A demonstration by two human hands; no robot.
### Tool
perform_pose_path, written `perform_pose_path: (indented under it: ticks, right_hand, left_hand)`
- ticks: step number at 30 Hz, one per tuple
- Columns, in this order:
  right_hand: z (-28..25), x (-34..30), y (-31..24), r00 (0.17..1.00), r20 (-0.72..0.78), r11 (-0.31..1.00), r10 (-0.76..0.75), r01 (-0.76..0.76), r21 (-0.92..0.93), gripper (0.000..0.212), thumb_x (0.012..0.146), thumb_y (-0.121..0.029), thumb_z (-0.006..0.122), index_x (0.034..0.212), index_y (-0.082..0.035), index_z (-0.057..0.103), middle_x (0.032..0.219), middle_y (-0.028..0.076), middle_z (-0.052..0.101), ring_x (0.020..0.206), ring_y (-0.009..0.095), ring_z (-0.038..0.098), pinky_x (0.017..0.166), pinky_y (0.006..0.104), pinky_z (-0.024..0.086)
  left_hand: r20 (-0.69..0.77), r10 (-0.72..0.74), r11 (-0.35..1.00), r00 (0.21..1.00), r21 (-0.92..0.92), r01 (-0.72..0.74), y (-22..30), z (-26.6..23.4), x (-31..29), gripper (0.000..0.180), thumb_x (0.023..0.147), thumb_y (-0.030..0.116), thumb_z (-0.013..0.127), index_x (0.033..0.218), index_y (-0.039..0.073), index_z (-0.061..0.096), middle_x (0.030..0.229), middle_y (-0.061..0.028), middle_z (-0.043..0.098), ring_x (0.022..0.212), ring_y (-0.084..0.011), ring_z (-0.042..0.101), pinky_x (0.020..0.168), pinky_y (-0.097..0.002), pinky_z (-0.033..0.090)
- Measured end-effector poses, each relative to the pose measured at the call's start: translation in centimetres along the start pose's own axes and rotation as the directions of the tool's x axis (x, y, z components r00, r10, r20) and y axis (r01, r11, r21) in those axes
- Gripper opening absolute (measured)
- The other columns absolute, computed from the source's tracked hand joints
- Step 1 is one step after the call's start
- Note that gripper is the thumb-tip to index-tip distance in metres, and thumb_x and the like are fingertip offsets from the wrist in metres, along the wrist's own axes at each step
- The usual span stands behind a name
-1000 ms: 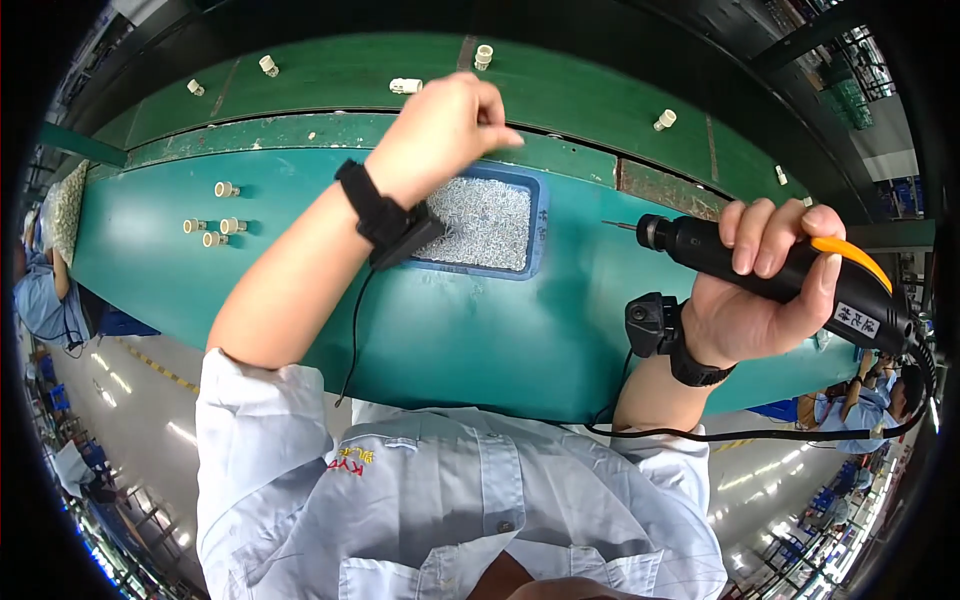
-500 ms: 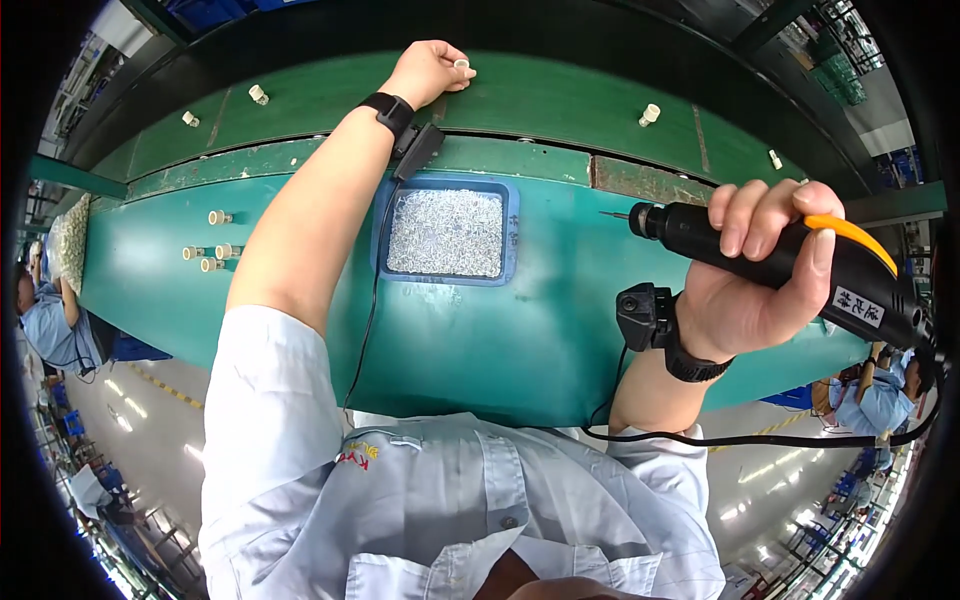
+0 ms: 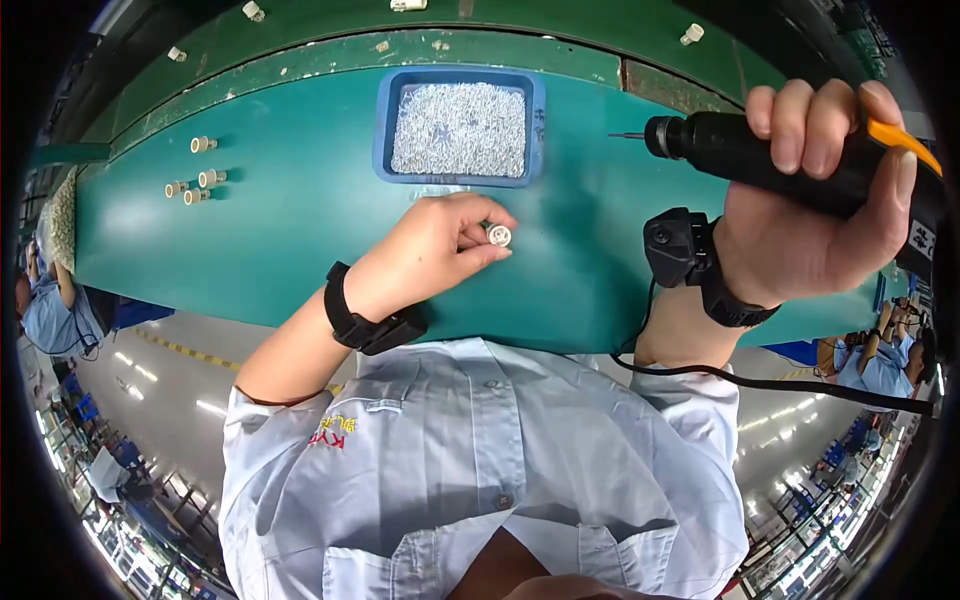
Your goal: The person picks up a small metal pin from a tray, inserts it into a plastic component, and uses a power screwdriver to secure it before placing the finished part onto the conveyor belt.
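Between thumb and fingers, my left hand (image 3: 440, 245) pinches a small round whitish fitting (image 3: 499, 235), its end face turned up toward me. This hand is over the green table, just below a blue tray (image 3: 381, 140) filled with small silvery metal pieces (image 3: 460, 130). My right hand (image 3: 810, 200) is wrapped round a black electric screwdriver (image 3: 715, 140) with an orange lever. Its thin bit points left, level with the tray's lower part and apart from the fitting. My right palm faces up, and the tool's rear end runs toward the picture's rim.
Several cream-coloured fittings (image 3: 196, 197) lie at the table's left. Beyond the table edge, more fittings (image 3: 692, 35) lie on a green belt (image 3: 560, 18). A black cable (image 3: 760, 382) crosses by my right forearm. People (image 3: 60, 315) in blue sit far left and far right.
My left hand has come back from the belt to the table in front of me, bringing the fitting. The screwdriver stays in my right hand, slightly farther right. The view has tilted down.
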State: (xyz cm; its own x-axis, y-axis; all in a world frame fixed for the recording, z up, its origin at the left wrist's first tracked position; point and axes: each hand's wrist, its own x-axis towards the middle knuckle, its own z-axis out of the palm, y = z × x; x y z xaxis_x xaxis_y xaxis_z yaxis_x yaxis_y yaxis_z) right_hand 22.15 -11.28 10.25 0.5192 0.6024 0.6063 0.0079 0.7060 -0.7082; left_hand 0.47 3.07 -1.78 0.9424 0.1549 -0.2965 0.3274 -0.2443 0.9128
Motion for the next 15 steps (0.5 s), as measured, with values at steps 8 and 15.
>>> perform_pose_path:
  ticks: [8,15]
  right_hand:
    - [0.4,-0.3,0.5,0.999,0.044,1.000,0.017,-0.017,-0.001,0.042,0.092,-0.036,0.045,0.113,-0.002,0.057,0.072,0.001,0.043,0.065,0.013,0.039,0.067,0.0312,0.033]
    - [1.0,-0.4,1.0,0.996,0.091,1.000,0.000,-0.001,0.008,0.044,0.091,-0.037,0.045,0.114,-0.001,0.058,0.072,0.001,0.043,0.065,0.013,0.039,0.066,0.0309,0.032]
  left_hand:
    - [-0.118,0.166,0.986,0.979,-0.003,-0.168,-0.3,0.3,-0.4,0.025,0.079,0.003,0.070,0.103,0.000,0.064,0.089,-0.0125,0.064,0.069,-0.0174,0.066,0.064,-0.0264,0.053]
    - [-0.232,0.228,0.964,0.946,0.192,-0.186,1.8,-4.0,1.3,0.027,0.075,0.007,0.074,0.100,0.003,0.066,0.087,-0.0106,0.063,0.067,-0.0201,0.063,0.061,-0.0311,0.051]
